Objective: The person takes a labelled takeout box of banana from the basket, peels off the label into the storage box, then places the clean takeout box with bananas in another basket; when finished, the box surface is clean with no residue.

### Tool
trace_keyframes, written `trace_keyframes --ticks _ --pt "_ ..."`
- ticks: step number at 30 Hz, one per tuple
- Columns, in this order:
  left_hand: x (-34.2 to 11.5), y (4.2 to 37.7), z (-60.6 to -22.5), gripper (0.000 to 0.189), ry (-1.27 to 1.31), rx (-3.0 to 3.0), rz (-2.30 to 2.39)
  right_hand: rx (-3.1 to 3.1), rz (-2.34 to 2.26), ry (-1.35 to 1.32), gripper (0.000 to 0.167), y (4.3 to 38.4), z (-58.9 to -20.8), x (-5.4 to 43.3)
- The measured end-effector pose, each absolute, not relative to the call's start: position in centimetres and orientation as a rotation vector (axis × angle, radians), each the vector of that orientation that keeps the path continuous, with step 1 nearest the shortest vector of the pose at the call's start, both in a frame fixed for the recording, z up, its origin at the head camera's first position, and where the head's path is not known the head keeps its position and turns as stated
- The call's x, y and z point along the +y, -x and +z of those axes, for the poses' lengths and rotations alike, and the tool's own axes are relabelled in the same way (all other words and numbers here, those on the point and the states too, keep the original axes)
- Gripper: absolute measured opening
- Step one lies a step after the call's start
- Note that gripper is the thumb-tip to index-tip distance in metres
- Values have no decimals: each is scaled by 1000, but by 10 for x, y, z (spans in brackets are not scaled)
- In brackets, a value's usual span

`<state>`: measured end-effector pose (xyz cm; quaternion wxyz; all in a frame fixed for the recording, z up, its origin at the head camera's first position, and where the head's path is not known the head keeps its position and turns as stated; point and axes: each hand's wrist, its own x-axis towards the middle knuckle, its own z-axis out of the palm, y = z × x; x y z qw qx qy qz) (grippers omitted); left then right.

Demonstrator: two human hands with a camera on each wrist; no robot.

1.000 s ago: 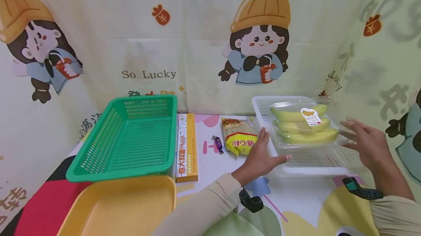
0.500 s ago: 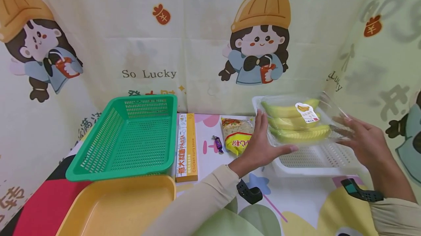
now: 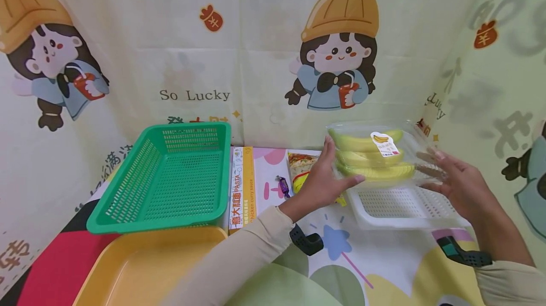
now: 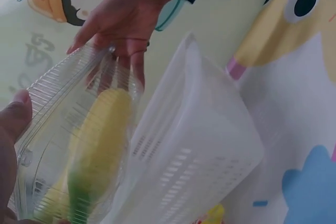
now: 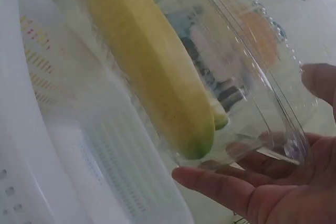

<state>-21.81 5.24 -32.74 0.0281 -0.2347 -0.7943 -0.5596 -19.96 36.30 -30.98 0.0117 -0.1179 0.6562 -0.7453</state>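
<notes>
A clear plastic box of bananas [image 3: 375,157] with a white banana label is held between both hands, raised over the white basket [image 3: 405,220]. My left hand [image 3: 323,178] grips its left end, thumb at the near side in the head view. The right hand [image 3: 462,185] holds the opposite end. In the right wrist view, the fingers [image 5: 226,184] reach under the box and the thumb stands beside its edge. Through the clear wall a yellow banana [image 4: 102,135] with a green end shows in the left wrist view.
A green basket [image 3: 159,183] and a yellow tray [image 3: 158,258] stand at the left. Beside them lie a pasta box [image 3: 242,187], a purple-wrapped candy [image 3: 283,186] and a yellow pasta bag [image 3: 300,166], partly behind my left hand. A printed cloth backdrop [image 3: 256,59] rises behind.
Both hands have carried the box of bananas leftward and up from the white basket, uncovering more of the basket's inside. The left hand now covers more of the pasta bag.
</notes>
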Motion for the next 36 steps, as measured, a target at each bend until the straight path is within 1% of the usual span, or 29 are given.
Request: trace_keyframes --ticks 5,13,20,28,32,36 --pt "35 222 -322 107 776 -2432 -1717 2110 -2218 472 44 198 -314 360" --pt "14 213 -320 106 763 -2495 -1652 2043 -2158 679 50 194 -316 351" --pt "-10 205 -320 108 796 -2484 -1606 2185 -2030 590 57 188 -310 337" --pt "-35 193 -320 107 864 -2437 -1658 2429 -1746 476 66 173 -301 316" --pt "-49 185 -322 105 857 -2421 -1715 2494 -1634 463 66 168 -297 303" --pt "-62 178 -322 103 837 -2409 -1701 2486 -1623 471 65 163 -297 293"
